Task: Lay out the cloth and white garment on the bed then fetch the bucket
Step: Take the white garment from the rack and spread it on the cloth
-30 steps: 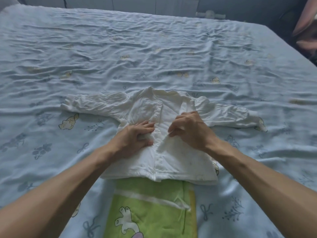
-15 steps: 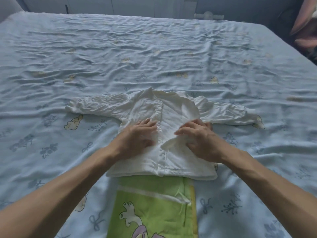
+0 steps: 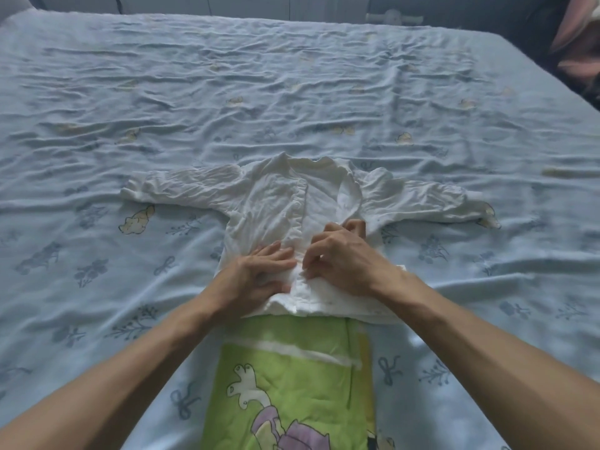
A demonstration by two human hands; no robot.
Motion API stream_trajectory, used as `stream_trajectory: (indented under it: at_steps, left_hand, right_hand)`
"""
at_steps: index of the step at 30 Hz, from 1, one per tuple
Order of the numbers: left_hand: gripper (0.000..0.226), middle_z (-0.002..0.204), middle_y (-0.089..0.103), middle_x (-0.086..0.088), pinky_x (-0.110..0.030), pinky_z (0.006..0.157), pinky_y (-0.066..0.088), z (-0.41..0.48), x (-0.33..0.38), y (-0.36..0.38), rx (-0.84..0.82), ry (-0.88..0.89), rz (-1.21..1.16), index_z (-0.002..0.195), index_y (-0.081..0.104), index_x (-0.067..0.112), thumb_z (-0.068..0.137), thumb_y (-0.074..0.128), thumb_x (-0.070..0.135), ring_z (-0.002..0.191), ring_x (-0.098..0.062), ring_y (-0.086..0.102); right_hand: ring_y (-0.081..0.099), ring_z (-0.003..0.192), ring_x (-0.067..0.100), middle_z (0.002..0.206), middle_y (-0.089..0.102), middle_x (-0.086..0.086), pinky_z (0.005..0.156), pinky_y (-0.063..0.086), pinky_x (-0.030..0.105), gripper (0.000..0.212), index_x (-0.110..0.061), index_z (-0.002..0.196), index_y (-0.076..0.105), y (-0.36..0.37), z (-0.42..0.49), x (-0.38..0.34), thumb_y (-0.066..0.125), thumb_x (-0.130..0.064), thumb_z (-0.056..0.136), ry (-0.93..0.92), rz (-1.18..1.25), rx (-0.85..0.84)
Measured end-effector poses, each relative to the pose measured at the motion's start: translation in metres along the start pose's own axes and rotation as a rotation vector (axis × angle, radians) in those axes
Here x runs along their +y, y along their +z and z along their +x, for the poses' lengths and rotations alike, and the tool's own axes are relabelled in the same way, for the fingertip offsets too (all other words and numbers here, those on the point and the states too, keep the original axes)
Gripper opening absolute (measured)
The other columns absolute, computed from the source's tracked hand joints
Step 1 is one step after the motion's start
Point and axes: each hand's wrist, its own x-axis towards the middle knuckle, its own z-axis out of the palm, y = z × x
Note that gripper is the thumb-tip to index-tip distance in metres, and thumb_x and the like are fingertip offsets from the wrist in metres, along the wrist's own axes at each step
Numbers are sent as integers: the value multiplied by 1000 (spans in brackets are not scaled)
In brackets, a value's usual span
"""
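Both hands have slid back toward the person over the last second, from the chest of the white long-sleeved garment (image 3: 279,203) down to just above its hem. The left hand (image 3: 256,280) lies flat on the left front panel, its fingers (image 3: 276,254) straight and pressing the fabric down. The right hand (image 3: 344,258) has gone from flattening the loose flap to curling its fingers (image 3: 311,258) on the centre front edge, where it seems to pinch the fabric. To me that looks like the final smoothing of the front opening, so the laying-out is nearly done; no bucket is in sight and fetching it is still ahead. The garment sits mid-bed on the pale blue printed bed sheet (image 3: 292,92), collar toward 12 o'clock, hem toward 6, with the sleeves stretched out to 9 and 3, which is its long axis. Its hem overlaps the far end of the green cartoon-print cloth (image 3: 292,378), which runs lengthwise from 12 to 6.
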Motion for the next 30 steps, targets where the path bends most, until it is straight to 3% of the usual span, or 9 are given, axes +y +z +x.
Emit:
stream_trajectory:
  at_steps: [5, 12, 19, 25, 27, 30]
  left_hand:
    - [60, 159, 48, 9, -42, 130, 26, -1, -4, 2, 6, 4, -3, 144, 63, 28, 87, 83, 29, 157, -2, 26]
    - [61, 157, 50, 10, -42, 130, 28, -2, -6, 3, 22, 15, -24, 144, 64, 27, 86, 81, 35, 156, -2, 28]
    - [61, 156, 51, 9, -34, 129, 27, -3, -7, 4, 27, 11, -41, 142, 64, 25, 83, 78, 37, 155, -2, 30]
    - [58, 154, 55, 5, -48, 127, 32, -3, -13, 8, 44, 0, -95, 139, 68, 23, 82, 80, 30, 155, -7, 35]
    - [57, 154, 56, 5, -50, 127, 32, -3, -14, 8, 53, 4, -101, 139, 68, 27, 85, 82, 35, 155, -9, 36]
    - [61, 154, 56, 8, -49, 126, 35, -2, -10, 7, 49, 1, -96, 140, 65, 39, 84, 77, 61, 155, -9, 36]
  right_hand:
    - [56, 89, 7, 83, 70, -21, 88, 27, 45, 16, -32, 74, 76, -19, -17, 6, 83, -21, 84, -29, -1, 80]
    - [60, 91, 13, 89, 68, -21, 87, 34, 46, 14, -33, 80, 74, -56, -90, 67, 86, -27, 81, 48, -14, 87]
    - [65, 96, 18, 93, 72, -14, 86, 38, 45, 19, -26, 84, 75, -53, -123, 98, 90, -17, 76, 132, -157, 72]
    - [72, 100, 27, 95, 75, -4, 86, 47, 49, 25, -17, 86, 74, -98, -141, 145, 85, 4, 77, 174, -288, 186]
    - [73, 100, 29, 98, 76, 2, 84, 51, 44, 23, -14, 88, 74, -95, -141, 150, 81, 6, 80, 178, -246, 175]
    - [72, 90, 28, 96, 73, 0, 75, 49, 29, 18, -14, 88, 75, -75, -139, 155, 76, 3, 86, 215, -120, 75]
